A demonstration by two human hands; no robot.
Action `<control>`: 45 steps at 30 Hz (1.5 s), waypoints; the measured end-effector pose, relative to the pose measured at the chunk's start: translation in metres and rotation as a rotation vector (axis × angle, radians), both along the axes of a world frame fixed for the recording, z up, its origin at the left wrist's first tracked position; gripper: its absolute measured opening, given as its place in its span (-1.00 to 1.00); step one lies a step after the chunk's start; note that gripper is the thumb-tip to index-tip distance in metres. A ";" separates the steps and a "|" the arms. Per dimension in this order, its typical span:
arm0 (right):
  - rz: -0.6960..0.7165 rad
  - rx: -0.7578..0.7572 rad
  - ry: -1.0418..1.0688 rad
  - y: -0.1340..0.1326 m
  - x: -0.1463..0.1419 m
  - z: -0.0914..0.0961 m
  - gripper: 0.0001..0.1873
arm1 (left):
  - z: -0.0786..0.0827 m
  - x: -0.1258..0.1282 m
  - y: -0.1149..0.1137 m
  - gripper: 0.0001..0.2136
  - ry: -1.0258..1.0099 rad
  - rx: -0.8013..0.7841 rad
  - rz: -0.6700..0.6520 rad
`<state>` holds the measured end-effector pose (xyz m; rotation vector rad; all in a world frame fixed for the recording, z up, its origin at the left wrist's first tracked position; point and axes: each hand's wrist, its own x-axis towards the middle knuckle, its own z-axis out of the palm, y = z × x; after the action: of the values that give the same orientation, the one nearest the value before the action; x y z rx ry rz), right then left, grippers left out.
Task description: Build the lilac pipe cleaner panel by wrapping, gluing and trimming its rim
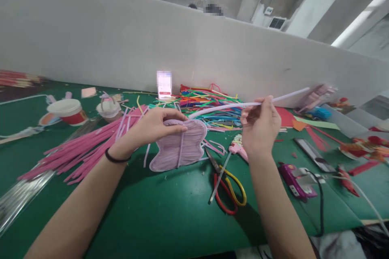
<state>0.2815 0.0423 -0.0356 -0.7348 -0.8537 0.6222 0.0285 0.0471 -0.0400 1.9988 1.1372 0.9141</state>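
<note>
A lilac butterfly-shaped piece (191, 145), made of pipe cleaners laid side by side within an outline, is pinched at its top edge by my left hand (162, 125). One long pale lilac pipe cleaner (225, 107) stretches from the top of that piece to the right. My right hand (261, 125) grips it between thumb and fingers, and its free end sticks out beyond them. Below my right hand lie a pink glue gun (238, 147) with a clear glue stick (219, 180) and scissors (227, 188) with one red and one yellow handle.
Many coloured pipe cleaners (209, 105) are heaped by the white partition (121, 40). At left lie a pink bundle (91, 145) and a lidded cup (71, 112). A phone (164, 85) leans upright at the back. A purple power strip (296, 180) with cables sits at right.
</note>
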 end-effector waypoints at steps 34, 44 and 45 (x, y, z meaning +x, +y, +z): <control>-0.235 0.141 -0.353 0.007 -0.003 -0.034 -0.66 | 0.008 -0.008 -0.007 -0.75 0.070 -0.008 -0.013; -0.262 0.101 -0.318 0.002 -0.004 -0.028 -0.62 | 0.009 -0.007 -0.007 -0.74 0.066 -0.015 0.031; -0.259 0.107 -0.319 0.001 -0.004 -0.028 -0.62 | 0.010 -0.006 -0.007 -0.74 0.069 -0.012 0.039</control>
<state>0.2770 0.0435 -0.0634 -0.8429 -1.0551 0.2281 0.0227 0.0397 -0.0305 2.0184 1.2208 0.8624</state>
